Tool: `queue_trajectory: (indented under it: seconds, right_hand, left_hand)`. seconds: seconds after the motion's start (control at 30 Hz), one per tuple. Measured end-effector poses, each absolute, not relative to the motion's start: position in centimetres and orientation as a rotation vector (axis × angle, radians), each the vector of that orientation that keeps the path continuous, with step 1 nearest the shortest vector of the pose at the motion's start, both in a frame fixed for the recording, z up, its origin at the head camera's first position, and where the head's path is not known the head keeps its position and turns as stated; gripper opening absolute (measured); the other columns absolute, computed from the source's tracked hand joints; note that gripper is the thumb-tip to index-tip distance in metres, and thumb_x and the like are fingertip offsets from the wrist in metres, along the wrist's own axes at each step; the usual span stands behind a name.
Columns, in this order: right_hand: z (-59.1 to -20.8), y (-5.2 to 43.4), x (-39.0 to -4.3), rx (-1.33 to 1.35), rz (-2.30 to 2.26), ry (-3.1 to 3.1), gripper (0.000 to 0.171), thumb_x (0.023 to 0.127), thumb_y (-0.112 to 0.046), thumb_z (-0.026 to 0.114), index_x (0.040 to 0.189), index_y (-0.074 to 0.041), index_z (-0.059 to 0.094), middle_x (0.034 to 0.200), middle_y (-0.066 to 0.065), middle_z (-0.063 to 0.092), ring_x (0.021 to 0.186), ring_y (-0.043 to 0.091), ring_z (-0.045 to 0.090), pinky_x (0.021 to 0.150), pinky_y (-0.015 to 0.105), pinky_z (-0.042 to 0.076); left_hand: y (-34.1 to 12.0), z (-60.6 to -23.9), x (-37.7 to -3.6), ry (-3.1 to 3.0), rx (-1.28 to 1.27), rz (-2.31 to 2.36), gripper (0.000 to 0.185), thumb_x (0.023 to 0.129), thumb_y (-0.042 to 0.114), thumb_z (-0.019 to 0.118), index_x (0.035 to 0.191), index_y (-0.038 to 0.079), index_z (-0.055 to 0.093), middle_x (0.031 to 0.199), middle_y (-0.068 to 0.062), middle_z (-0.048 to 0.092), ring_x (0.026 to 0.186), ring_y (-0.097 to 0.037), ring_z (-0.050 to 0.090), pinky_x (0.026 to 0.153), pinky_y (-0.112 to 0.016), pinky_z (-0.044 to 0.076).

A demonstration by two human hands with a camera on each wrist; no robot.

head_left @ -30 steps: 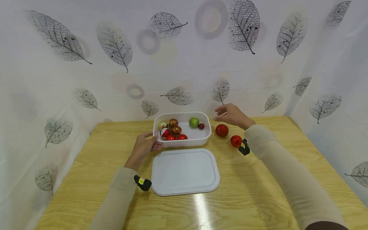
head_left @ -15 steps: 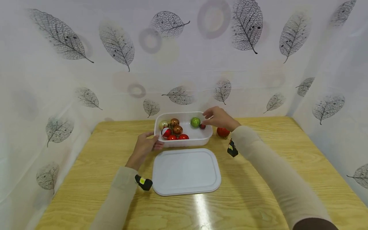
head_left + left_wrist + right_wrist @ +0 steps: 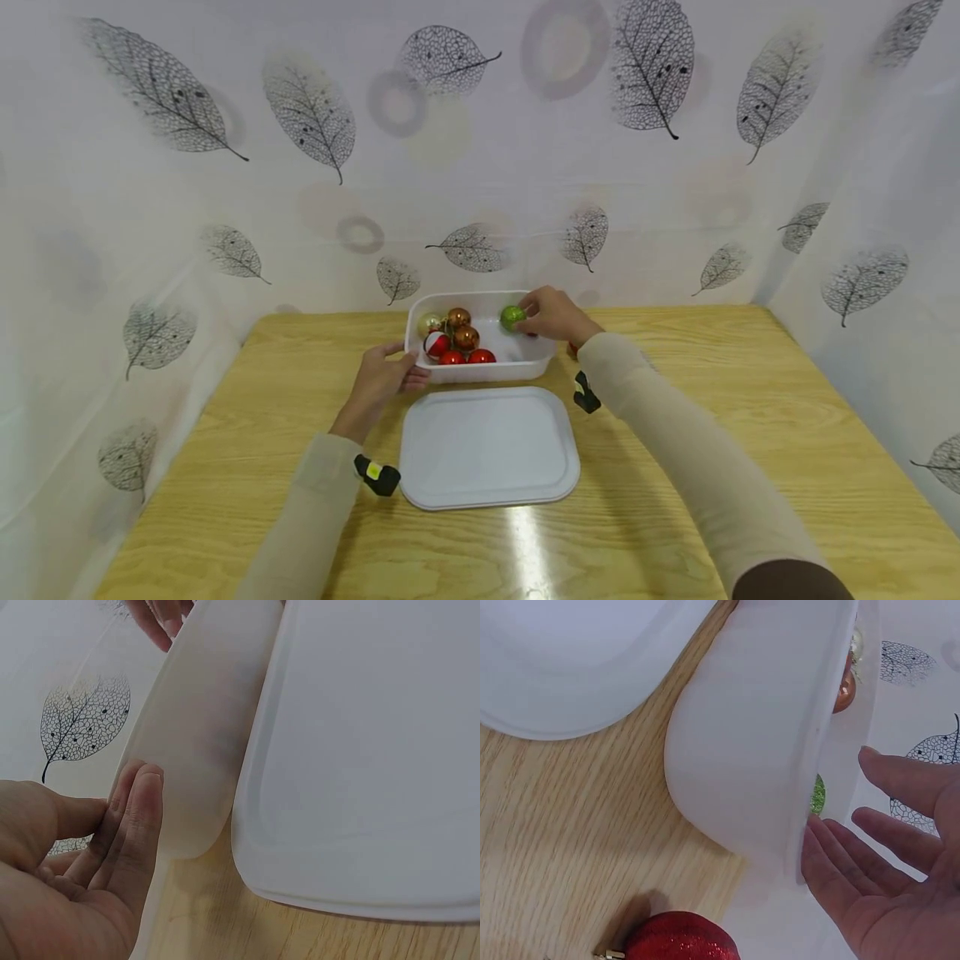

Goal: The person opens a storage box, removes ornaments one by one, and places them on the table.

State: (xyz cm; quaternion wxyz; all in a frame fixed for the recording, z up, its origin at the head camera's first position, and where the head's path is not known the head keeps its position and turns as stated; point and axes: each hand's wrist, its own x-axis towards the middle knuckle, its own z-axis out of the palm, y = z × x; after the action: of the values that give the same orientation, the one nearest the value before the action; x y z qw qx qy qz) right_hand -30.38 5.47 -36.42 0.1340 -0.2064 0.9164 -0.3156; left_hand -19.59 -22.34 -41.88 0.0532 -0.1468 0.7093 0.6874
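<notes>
A white plastic box (image 3: 495, 372) holds several Christmas baubles. My left hand (image 3: 378, 379) grips its left end, fingers against the outer wall in the left wrist view. My right hand (image 3: 555, 315) reaches over the right end, its fingertips at a glittery green bauble (image 3: 512, 317). In the right wrist view the thumb stands apart from the fingers, and the rim partly hides the green bauble. A small dark red bauble beside it is mostly covered by the hand. On the left side lie copper baubles (image 3: 466, 337), red baubles (image 3: 482, 356), a red-and-white one (image 3: 437, 344) and a pale gold one (image 3: 430, 324).
A white lid (image 3: 489, 450) lies flat on the wooden table (image 3: 660, 467) in front of the box. Right of the box sits a glittery red bauble (image 3: 682, 939), mostly behind my right wrist in the head view. A leaf-patterned cloth (image 3: 480, 183) hangs behind the table.
My right hand has moved left and down, from above the red baubles at the right to the green bauble inside the box. The left hand has stayed on the box.
</notes>
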Motion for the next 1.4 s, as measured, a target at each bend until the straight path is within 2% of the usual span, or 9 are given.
queue_trajectory:
  seconds: [0.27,0.7,1.03,1.4]
  right_hand:
    - [-37.5,4.9,-31.1,-0.560,-0.876,2.694,0.048,0.095,-0.015,0.073,0.131,0.012,0.059,0.128,0.029,0.062,0.118,0.040,0.060,0.103,0.049,0.054]
    - [-38.4,3.4,-32.1,-0.540,-0.728,2.797,0.041,0.094,-0.016,0.074,0.123,0.010,0.065,0.119,0.023,0.068,0.101,0.032,0.065,0.089,0.042,0.058]
    - [-39.3,2.9,-32.3,-0.537,-0.789,2.810,0.047,0.094,-0.021,0.076,0.127,0.009,0.063,0.124,0.026,0.066,0.112,0.038,0.064,0.098,0.048,0.056]
    - [-40.5,2.4,-32.6,-0.572,-0.799,2.829,0.049,0.094,-0.023,0.076,0.129,0.009,0.061,0.126,0.025,0.064,0.115,0.038,0.060,0.101,0.048,0.052]
  left_hand:
    - [-22.1,-42.0,-19.6,2.160,-0.443,2.084,0.048,0.107,0.011,0.053,0.149,-0.009,0.039,0.082,-0.014,0.074,0.069,-0.016,0.073,0.082,-0.039,0.064]
    - [-22.3,-41.8,-19.6,2.167,-0.458,2.082,0.047,0.106,0.011,0.054,0.147,-0.008,0.042,0.084,-0.016,0.074,0.069,-0.017,0.073,0.076,-0.034,0.065]
    - [-22.3,-41.9,-19.6,2.171,-0.471,2.078,0.048,0.106,0.012,0.055,0.148,-0.008,0.042,0.083,-0.014,0.074,0.069,-0.017,0.073,0.078,-0.035,0.065]
    - [-22.3,-42.0,-19.7,2.156,-0.467,2.099,0.048,0.106,0.011,0.055,0.148,-0.008,0.042,0.079,-0.013,0.073,0.065,-0.015,0.072,0.070,-0.030,0.065]
